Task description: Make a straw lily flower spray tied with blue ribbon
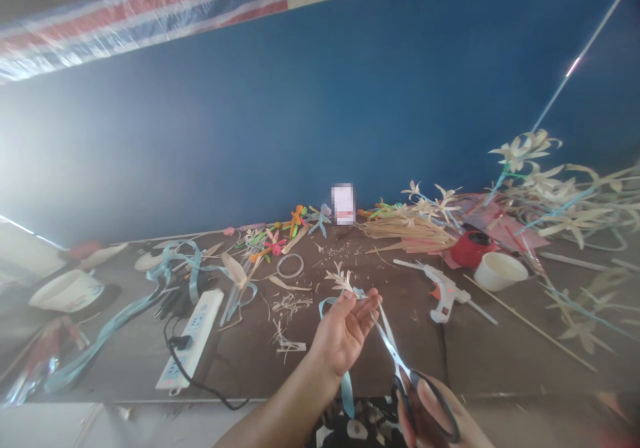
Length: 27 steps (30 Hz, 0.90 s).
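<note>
Between the thumb and fingers of my left hand (345,335) is a small pale straw-like flower (340,277), held over the middle of the table. A light-blue ribbon (347,395) is wound near it, and one length hangs below the hand past the table edge. My right hand (435,411) is closed round the black handles of a pair of scissors (393,348). The scissor blades point up and left, close to the left fingertips and the ribbon. Whether the blades touch the ribbon I cannot tell.
A white power strip (193,345) with a black cable lies left, beside blue ribbon (120,325) and a white bowl (67,291). Right are a glue gun (444,295), white cup (500,271), red object (470,251) and pale flower stems (565,188). Plant scraps (290,307) litter the table.
</note>
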Available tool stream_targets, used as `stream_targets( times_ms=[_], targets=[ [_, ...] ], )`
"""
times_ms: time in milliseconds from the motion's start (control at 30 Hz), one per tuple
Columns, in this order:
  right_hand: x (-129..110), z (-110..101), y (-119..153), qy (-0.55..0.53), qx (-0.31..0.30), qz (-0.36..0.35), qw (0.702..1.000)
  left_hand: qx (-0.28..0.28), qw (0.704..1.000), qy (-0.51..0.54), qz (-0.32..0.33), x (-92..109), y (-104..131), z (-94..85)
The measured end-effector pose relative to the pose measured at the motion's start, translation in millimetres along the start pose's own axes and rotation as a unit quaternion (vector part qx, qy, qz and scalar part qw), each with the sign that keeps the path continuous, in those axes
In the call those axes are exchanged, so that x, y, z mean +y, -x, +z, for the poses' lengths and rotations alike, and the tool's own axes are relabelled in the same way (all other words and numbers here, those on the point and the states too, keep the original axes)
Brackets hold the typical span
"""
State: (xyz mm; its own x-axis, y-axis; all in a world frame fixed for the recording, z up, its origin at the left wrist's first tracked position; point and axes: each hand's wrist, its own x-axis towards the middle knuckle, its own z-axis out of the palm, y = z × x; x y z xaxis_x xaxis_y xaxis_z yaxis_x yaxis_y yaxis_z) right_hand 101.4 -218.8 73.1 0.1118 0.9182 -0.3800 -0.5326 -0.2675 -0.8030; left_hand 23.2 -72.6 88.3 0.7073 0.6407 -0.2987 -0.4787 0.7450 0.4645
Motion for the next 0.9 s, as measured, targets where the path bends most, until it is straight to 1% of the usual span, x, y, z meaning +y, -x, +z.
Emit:
stream_targets(
  times_ms=[133, 333, 500, 633, 733, 833, 900],
  targets=[
    [0, 2, -12, -0.003, 0.001, -0.014, 1.0, 0.007, 1.0, -0.005, -0.003, -2, 2, 0.2],
    [-8, 11, -23, -0.02, 0.052, -0.039, 0.998, 0.004, 1.0, -0.016, -0.018, -13, 2, -1.2],
    [-14, 16, -26, -0.036, 0.064, -0.057, 0.996, 0.01, 1.0, -0.025, -0.016, -15, 5, 4.0],
    [-11, 13, -28, -0.022, 0.08, -0.056, 0.995, 0.012, 0.999, -0.025, -0.019, -15, 6, 7.1],
    [-8, 12, -27, -0.018, 0.079, -0.053, 0.995, 0.007, 1.0, -0.014, -0.02, -16, 4, 5.4],
    [-10, 6, -20, -0.014, 0.09, -0.089, 0.992, 0.007, 1.0, -0.002, -0.023, -14, 2, 0.9],
    [-16, -10, -11, 0.021, 0.134, -0.126, 0.983, 0.001, 0.999, 0.002, -0.032, -10, 0, -2.5]
  ],
)
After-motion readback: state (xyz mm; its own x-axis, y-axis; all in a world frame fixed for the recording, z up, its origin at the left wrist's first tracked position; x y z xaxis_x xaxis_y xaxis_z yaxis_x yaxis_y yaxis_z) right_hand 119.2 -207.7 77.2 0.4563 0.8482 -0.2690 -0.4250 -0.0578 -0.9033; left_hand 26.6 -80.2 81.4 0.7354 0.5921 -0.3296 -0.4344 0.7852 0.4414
